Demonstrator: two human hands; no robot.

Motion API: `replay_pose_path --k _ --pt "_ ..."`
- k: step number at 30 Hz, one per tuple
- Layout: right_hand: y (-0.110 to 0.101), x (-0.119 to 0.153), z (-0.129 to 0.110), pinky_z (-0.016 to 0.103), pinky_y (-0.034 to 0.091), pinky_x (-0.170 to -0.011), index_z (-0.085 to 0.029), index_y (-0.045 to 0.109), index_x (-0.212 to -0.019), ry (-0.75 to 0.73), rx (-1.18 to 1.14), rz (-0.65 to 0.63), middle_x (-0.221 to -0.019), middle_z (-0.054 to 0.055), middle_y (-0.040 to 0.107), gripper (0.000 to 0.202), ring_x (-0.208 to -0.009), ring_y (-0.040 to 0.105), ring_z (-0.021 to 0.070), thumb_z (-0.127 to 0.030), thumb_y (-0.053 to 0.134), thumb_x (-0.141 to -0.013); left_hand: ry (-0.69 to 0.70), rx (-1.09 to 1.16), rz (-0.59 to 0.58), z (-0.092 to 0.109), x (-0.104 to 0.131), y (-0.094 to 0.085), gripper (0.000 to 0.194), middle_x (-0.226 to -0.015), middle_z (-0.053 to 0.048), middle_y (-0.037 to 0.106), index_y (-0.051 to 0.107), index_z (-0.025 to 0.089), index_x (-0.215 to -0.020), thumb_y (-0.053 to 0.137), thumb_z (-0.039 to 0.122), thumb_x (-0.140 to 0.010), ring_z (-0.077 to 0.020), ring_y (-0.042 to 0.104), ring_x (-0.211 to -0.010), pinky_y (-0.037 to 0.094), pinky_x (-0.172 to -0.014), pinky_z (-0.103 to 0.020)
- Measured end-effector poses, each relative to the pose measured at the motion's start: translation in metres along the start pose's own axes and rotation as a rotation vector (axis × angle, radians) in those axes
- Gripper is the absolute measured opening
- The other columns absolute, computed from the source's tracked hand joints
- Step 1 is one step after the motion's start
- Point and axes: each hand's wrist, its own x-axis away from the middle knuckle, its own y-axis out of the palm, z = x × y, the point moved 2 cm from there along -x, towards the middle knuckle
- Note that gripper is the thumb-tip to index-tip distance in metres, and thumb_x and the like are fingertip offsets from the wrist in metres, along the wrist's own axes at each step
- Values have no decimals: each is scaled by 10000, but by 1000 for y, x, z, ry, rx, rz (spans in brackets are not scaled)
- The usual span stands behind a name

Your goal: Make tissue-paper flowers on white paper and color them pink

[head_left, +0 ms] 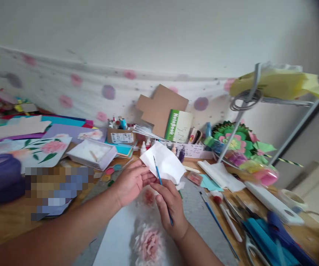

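Observation:
My right hand grips a thin blue paintbrush, its bristle tip pointing up and away in front of a white sheet of paper. My left hand is at the left lower edge of that crumpled sheet, its fingers partly hidden behind it, and seems to hold it up. Below my hands a ruffled pink flower lies on a white sheet. A second pink patch, blurred, shows between my hands.
A grey mat covers the table's middle. Another paintbrush, scissors and a blue glue gun lie right. A white box stands left; small bottles line the back. A metal stand rises at right.

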Motion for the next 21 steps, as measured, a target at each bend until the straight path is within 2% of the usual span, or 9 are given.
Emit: replay_pose_path --k 4,7,10,13,15,18,21 --pt "10 -5 -15 324 488 -772 -223 606 -1128 2 -15 -135 -993 77 600 300 -921 576 180 -146 396 -929 -26 119 3 -6 16 -28 287 -877 -77 721 637 143 -983 740 188 -719 -157 682 -746 530 -666 -246" --pt "14 -18 -20 307 486 -688 -221 630 -1049 19 -36 -289 -867 61 601 265 -829 586 179 -152 400 -934 -46 127 26 -8 18 -46 317 -764 -52 701 655 118 -872 824 254 -641 -128 657 -658 514 -592 -215" --pt "20 -31 -21 306 502 -674 -230 636 -1003 8 -34 -396 -851 67 620 242 -815 608 190 -162 415 -934 -54 123 85 -7 17 -61 359 -676 -26 675 643 123 -816 859 291 -584 -116 627 -575 499 -531 -213" --pt "28 -35 -17 302 523 -658 -234 627 -981 -71 20 -397 -833 75 639 222 -799 622 199 -184 416 -935 -71 140 146 -8 19 -72 347 -622 -14 654 610 140 -739 854 326 -579 -119 613 -539 491 -502 -217" --pt "34 -34 -12 298 528 -638 -217 618 -971 -181 106 -384 -807 77 651 194 -759 622 197 -185 432 -927 -97 139 177 -11 20 -77 330 -601 -11 641 596 143 -703 844 329 -590 -115 605 -527 480 -491 -209" --pt "39 -28 -7 296 529 -618 -196 603 -966 -332 265 -401 -775 73 668 152 -699 615 191 -147 479 -893 -148 113 199 -16 22 -79 310 -601 -18 632 610 133 -702 831 323 -600 -111 602 -525 467 -487 -201" --pt "38 -25 -6 289 506 -564 -200 592 -927 -388 357 -425 -707 60 655 146 -648 601 189 -131 473 -881 -196 110 218 -19 24 -78 315 -587 -15 619 613 130 -687 835 330 -585 -108 595 -518 453 -481 -197"
